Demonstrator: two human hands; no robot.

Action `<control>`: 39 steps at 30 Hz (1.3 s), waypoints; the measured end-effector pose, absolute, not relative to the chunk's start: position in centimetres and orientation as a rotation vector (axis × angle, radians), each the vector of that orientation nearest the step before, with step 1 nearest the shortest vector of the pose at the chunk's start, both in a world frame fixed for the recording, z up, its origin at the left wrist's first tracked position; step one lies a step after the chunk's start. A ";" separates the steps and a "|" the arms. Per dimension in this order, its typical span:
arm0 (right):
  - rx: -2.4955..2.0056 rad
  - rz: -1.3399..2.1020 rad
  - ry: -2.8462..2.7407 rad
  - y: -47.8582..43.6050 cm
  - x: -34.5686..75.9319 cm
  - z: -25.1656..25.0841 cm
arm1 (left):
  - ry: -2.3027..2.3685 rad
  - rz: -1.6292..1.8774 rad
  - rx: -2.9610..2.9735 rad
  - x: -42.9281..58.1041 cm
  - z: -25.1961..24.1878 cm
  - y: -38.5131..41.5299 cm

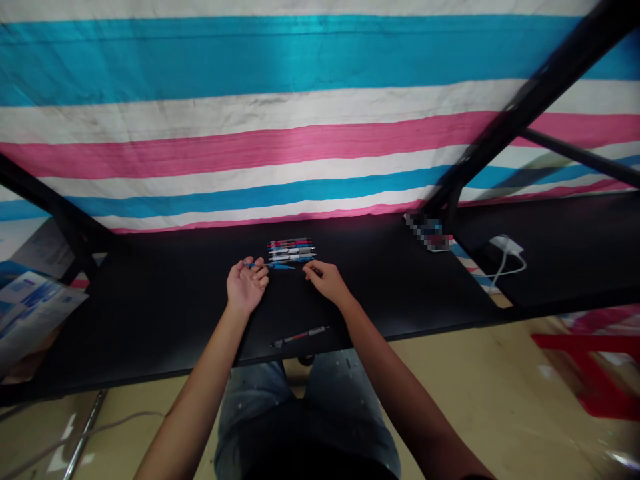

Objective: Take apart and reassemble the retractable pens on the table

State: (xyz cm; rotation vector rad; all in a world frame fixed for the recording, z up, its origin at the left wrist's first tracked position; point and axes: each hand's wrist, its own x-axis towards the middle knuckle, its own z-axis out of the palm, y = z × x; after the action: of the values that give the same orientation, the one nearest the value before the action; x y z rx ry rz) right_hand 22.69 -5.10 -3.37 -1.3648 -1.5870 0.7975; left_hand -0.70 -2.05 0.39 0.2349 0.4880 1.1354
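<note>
blue pen (278,266) held low over black table (150,313), just before pen row (291,250) | left hand (246,285) curled on one end | right hand (324,280) pinched near other end, contact cannot be told | judged light, stiff, slick; best gripped mid-barrel

From where I stand, no writing can be read. The white-and-blue cartons (30,300) at the left carry print too blurred to make out, and the pens (291,250) on the black table (150,313) show no legible marking.
</note>
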 end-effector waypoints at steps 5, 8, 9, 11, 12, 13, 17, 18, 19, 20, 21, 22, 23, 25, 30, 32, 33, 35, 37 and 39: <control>-1.329 0.775 -1.558 -5.1 22.3 -3.5 | 0.512 1.064 0.260 -0.6 0.7 -2.1; -1.267 0.808 -1.596 -5.4 21.6 -3.5 | 0.544 0.982 0.304 0.0 0.5 -2.3; -1.253 0.829 -1.632 -5.5 21.4 -3.5 | 0.564 0.968 0.325 0.3 0.4 -2.3; -1.238 0.845 -1.695 -5.6 21.0 -3.4 | 0.622 0.980 0.388 1.0 -0.1 -2.4; -1.233 0.836 -1.713 -5.6 20.9 -3.3 | 0.658 1.011 0.443 1.3 -0.4 -2.5; -1.228 0.819 -1.717 -5.6 21.0 -3.3 | 0.703 1.051 0.530 1.5 -0.7 -2.5; -1.257 0.726 -1.638 -5.2 21.8 -3.4 | 1.002 1.155 1.038 1.1 -1.5 -2.2; -1.277 0.710 -1.613 -5.1 22.1 -3.5 | 1.060 1.150 1.151 0.8 -1.6 -2.0; -1.294 0.699 -1.592 -5.0 22.4 -3.6 | 1.099 1.146 1.238 0.4 -1.6 -1.8; -1.306 0.696 -1.578 -5.0 22.7 -3.6 | 1.117 1.153 1.291 0.1 -1.6 -1.7; -1.311 0.698 -1.574 -4.9 22.9 -3.7 | 1.121 1.161 1.320 -0.2 -1.6 -1.5; -1.308 0.702 -1.580 -4.9 23.0 -3.7 | 1.122 1.168 1.335 -0.4 -1.5 -1.4; -1.299 0.704 -1.593 -4.9 23.0 -3.6 | 1.121 1.167 1.348 -0.5 -1.5 -1.3; -1.281 0.697 -1.623 -4.9 23.0 -3.6 | 1.124 1.152 1.397 -0.8 -1.6 -1.3; -1.337 0.646 -1.668 -4.9 23.1 -3.6 | 1.098 1.159 1.574 -1.0 -1.8 -1.2; -1.370 0.611 -1.666 -4.8 23.1 -3.9 | 1.084 1.167 1.583 -1.0 -1.8 -1.2; -1.386 0.593 -1.664 -4.7 23.1 -4.1 | 1.091 1.162 1.581 -0.9 -1.8 -1.2; -1.426 0.556 -1.657 -4.6 23.0 -4.4 | 1.153 1.144 1.581 -0.6 -1.7 -1.3; -1.473 0.521 -1.642 -4.6 22.8 -4.5 | 1.248 1.116 1.619 -0.3 -1.7 -1.4; -1.516 0.498 -1.630 -4.6 22.7 -4.4 | 1.337 1.076 1.725 -0.1 -1.8 -1.5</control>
State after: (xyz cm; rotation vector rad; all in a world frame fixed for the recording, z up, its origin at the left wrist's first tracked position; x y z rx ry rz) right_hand 22.69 -4.59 -4.36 -1.5155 -1.6295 0.4977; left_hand -0.10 -1.46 -1.80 1.7253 1.3367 1.0761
